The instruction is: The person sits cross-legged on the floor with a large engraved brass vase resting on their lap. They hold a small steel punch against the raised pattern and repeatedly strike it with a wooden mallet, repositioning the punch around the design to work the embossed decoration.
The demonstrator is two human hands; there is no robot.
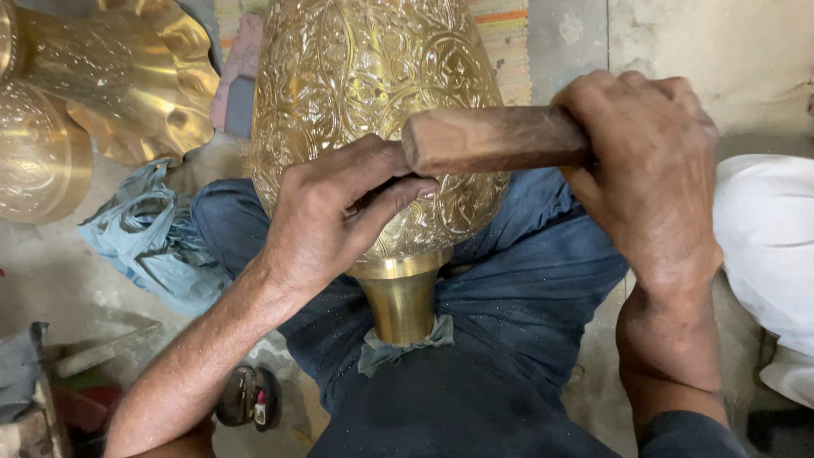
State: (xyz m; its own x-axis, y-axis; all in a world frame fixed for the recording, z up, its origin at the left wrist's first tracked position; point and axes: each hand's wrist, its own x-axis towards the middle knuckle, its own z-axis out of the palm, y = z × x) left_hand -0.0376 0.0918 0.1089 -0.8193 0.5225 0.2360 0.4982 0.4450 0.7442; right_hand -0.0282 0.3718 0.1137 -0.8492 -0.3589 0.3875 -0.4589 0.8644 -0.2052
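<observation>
- Head view looked straight down on a large engraved brass vessel (373, 93) that lay across the person's lap, its wide patterned body stretching to the far edge of the picture and its plain narrow neck (400, 297) pointing near, toward the body.
- Dark blue trousers (509, 339) filled the near middle, both legs folded under the vessel, with a scrap of grey cloth (398, 348) wrapped at the end of the neck.
- A second brass piece with a wavy, flared rim (144, 85) stood at the far left, beside a rounded engraved brass part (34, 153) at the left edge.
- A white cloth bundle (767, 246) sat at the right edge, well apart from the vessel.
- A crumpled pale blue plastic bag (144, 237) lay on the concrete floor (678, 34), just left of the left knee.
- The right hand (649, 178) was closed in a full fist around a wooden mallet handle (496, 138), which ran leftward over the vessel's body.
- The left hand (335, 212) rested on the engraved surface below the handle's blunt end, thumb and fingers pinched together on a small dark tool that was mostly hidden; what kind of tool it was could not be told.
- A small dark object with a red and white part (248, 396) lay on the floor at the near left, by the left forearm.
</observation>
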